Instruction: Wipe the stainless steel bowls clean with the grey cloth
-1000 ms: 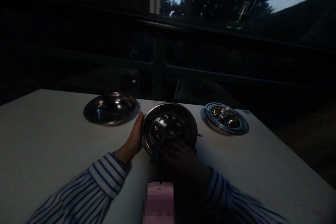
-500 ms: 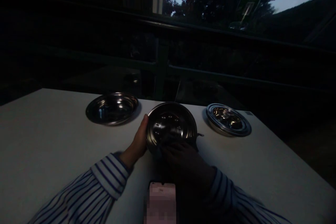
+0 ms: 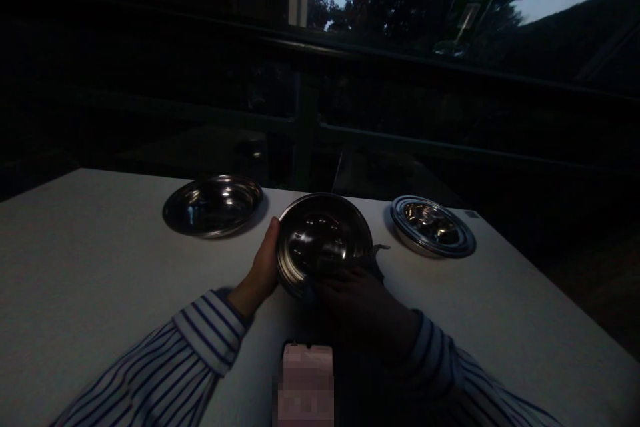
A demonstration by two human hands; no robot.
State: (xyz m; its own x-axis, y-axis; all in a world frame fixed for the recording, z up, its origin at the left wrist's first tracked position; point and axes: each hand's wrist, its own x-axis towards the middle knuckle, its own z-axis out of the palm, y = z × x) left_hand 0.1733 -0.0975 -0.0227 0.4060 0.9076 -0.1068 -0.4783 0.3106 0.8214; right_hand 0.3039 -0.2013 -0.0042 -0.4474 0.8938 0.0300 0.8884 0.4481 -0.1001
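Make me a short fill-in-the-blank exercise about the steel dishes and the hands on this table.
1. The table bears ____ steel dishes in a row.
2. The left hand grips the rim of the tilted bowl, the ____ one of the row.
3. The sleeve behind that hand is patterned with ____.
4. The flat-rimmed plate lies to the bowl's ____.
Missing words: three; middle; stripes; right.

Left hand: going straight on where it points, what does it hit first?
Likely nothing new: the left hand holds the side of the middle bowl and points past its rim, into the gap beside the left dish. Dim picture, so unsure.
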